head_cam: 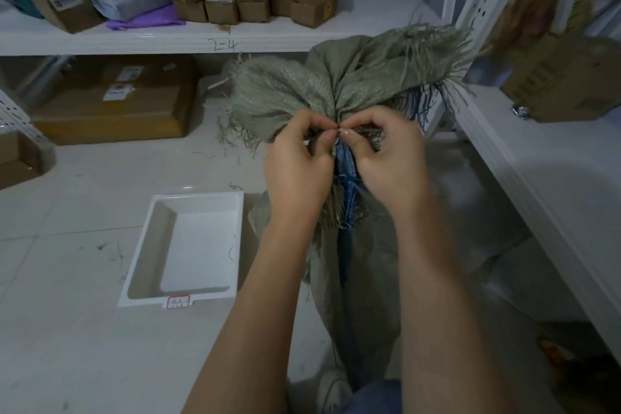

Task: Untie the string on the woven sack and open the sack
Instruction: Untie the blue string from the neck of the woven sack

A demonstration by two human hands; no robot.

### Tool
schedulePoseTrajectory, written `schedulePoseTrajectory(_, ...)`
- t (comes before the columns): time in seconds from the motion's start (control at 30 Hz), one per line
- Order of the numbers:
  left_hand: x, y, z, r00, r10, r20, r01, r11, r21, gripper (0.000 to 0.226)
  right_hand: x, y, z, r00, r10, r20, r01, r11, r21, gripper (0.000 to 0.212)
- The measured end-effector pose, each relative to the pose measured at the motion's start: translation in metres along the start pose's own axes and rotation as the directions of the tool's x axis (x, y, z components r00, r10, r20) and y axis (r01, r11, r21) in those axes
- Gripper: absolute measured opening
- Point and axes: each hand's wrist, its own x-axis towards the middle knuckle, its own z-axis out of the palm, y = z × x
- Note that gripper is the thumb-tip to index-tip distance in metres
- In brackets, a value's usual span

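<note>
A storeroom with a pale tiled floor (84, 329) and white shelving (161, 39), seen from my head camera. The woven sack (353, 77), grey-green with frayed edges, stands upright at centre frame, its neck bunched tight and the fringe fanning out above; it sits close against the shelf unit on its right, while open floor stretches to its left. Left of the sack lies a shallow white tray (141, 265), near but apart from it. Behind the sack, small cardboard boxes (235, 7) crowd the upper shelf. At the sack's neck, my left hand (295, 171) and right hand (389, 165) meet, fingertips of both pinching at the tie; the string itself is too small to make out.
</note>
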Motion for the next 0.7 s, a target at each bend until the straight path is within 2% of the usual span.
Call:
schedulePoseTrajectory(0.17,0.0002,0.0000,0.0000,0.999,-0.018,-0.044,0.015,0.997,-0.074,0.027,0.0014,0.0019,0.0013,1.000,0.003,-0.011,-0.003,0.998,0.061,0.008)
schedulePoseTrajectory(0.3,0.0004,0.0005,0.0001,0.998,-0.067,-0.003,0.066,0.987,-0.149,0.035,0.0001,0.0026,-0.0007,0.999,0.040,-0.025,-0.037,0.993,0.116,0.008)
schedulePoseTrajectory(0.37,0.0015,-0.0005,-0.0007,0.996,-0.059,0.060,0.068,0.984,-0.166,0.034,0.0001,0.0026,-0.0020,0.998,0.048,-0.032,-0.044,0.992,0.114,0.009)
schedulePoseTrajectory(0.47,0.0032,-0.0011,-0.0032,0.991,0.041,0.130,-0.015,0.982,-0.190,0.027,0.0019,0.0031,-0.0043,0.998,0.044,-0.036,-0.039,0.992,0.119,0.009)
schedulePoseTrajectory(0.57,0.0045,-0.0018,-0.0036,0.980,0.120,0.160,-0.094,0.983,-0.159,0.010,0.0032,0.0033,-0.0068,0.998,0.044,-0.034,-0.040,0.992,0.118,0.010)
schedulePoseTrajectory(0.7,0.0043,-0.0047,-0.0002,0.978,0.121,0.169,-0.107,0.990,-0.092,0.008,0.0021,0.0037,-0.0077,0.998,0.062,-0.003,-0.061,0.992,0.112,0.008)
